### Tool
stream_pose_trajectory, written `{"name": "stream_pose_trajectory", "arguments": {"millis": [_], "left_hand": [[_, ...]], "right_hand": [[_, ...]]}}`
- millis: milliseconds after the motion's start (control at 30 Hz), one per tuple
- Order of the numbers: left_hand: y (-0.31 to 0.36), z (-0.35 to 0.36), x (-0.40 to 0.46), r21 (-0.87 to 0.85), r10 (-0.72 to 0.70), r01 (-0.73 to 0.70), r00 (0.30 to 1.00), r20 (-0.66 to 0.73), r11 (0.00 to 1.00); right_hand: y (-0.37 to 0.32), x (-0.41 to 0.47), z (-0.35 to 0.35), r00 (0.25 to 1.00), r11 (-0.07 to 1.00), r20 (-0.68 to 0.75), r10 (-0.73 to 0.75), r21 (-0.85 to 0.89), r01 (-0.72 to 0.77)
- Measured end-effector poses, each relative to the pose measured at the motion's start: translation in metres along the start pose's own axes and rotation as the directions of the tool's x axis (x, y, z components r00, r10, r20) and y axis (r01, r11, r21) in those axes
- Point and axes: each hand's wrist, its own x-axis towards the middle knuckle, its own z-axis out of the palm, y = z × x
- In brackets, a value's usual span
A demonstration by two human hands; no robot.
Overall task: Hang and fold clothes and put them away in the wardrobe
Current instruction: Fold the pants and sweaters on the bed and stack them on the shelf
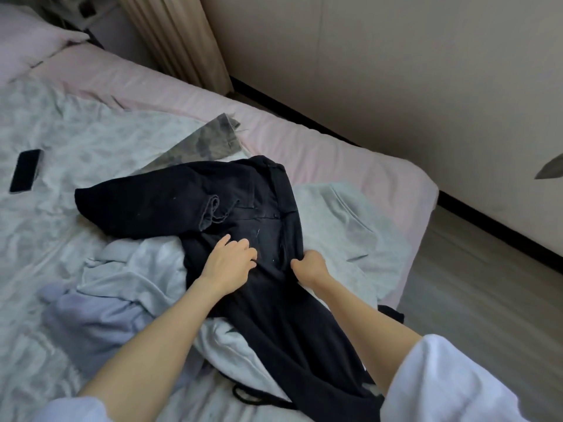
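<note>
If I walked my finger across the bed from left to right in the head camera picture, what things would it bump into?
Phone → lilac garment → left hand, resting on the black garment → right hand, gripping that garment's edge → grey hoodie → pink sheet at the bed's right edge.

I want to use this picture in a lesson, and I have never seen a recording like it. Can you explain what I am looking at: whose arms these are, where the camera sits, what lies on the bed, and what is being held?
There is no machine here. A person wears one camera on the head, looking forward and down, so the arms are their own. The left hand rests with fairly straight fingers on a black garment. The right hand grips that garment's edge. It lies on a pile of grey clothes on a bed with a pink sheet. A camouflage-patterned cloth shows behind, and a dark phone lies to the left.
</note>
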Motion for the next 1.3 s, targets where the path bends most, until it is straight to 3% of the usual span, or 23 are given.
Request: {"name": "stream_pose_trajectory", "arguments": {"millis": [233,333,533,633,767,933,1000,1100,1200,1300], "left_hand": [[-0.002,-0.002,-0.069,-0.209,-0.054,0.012,0.98,-0.194,0.978],[0.001,-0.012,-0.098,-0.235,-0.071,0.025,0.979,-0.189,0.972],[0.031,-0.029,-0.177,-0.268,-0.091,0.049,0.985,-0.147,0.962],[0.055,-0.03,-0.219,-0.293,-0.021,-0.005,0.996,-0.085,0.956],[0.094,-0.042,-0.267,-0.409,0.026,-0.066,0.994,-0.102,0.91],[0.151,-0.082,-0.293,-0.337,0.156,-0.252,0.945,-0.286,0.907],[0.183,-0.097,-0.303,-0.305,0.274,-0.351,0.924,-0.267,0.885],[0.239,-0.116,-0.319,-0.335,0.455,-0.484,0.875,-0.165,0.809],[0.308,-0.137,-0.34,-0.305,0.617,-0.618,0.779,-0.115,0.724],[0.382,-0.155,-0.362,-0.286,0.728,-0.711,0.683,-0.064,0.642]], "right_hand": [[0.006,-0.049,-0.003,0.978,0.986,-0.128,-0.165,-0.037,0.162],[0.007,-0.084,-0.006,0.946,0.963,-0.184,-0.265,-0.103,0.249],[0.029,-0.173,-0.028,0.82,0.864,-0.304,-0.485,-0.313,0.395],[0.056,-0.22,-0.04,0.708,0.745,-0.321,-0.629,-0.507,0.432],[0.104,-0.295,-0.036,0.595,0.577,-0.296,-0.747,-0.733,0.36],[0.153,-0.382,-0.064,0.382,0.279,-0.162,-0.91,-0.921,0.272],[0.173,-0.416,-0.083,0.349,0.166,-0.088,-0.933,-0.965,0.202],[0.206,-0.462,-0.113,0.239,0.023,0.015,-0.971,-0.988,0.152],[0.245,-0.517,-0.144,0.172,-0.018,0.028,-0.985,-0.998,0.06],[0.292,-0.572,-0.173,0.145,0.011,-0.016,-0.989,-0.999,-0.036]]}}
